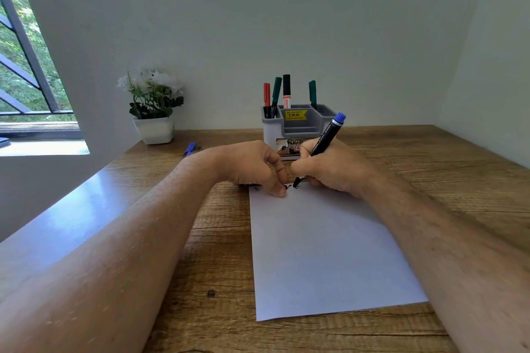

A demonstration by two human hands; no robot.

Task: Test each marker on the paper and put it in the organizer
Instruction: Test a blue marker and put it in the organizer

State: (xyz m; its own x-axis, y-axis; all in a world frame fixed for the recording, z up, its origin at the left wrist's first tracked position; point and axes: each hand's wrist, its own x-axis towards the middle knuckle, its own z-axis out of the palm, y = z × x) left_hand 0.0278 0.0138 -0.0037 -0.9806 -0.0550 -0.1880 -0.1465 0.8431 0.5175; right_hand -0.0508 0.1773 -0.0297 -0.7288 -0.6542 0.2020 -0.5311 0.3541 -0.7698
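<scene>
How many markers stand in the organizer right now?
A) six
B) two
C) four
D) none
C: four markers rise from the organizer: a red one, a green one, a black-capped one and another green one; the right hand holds a fifth marker on the paper.

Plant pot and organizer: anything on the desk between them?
Head view: one blue-capped marker lies on the desk between the pot and the organizer, nearer the pot. Otherwise bare wood.
</scene>
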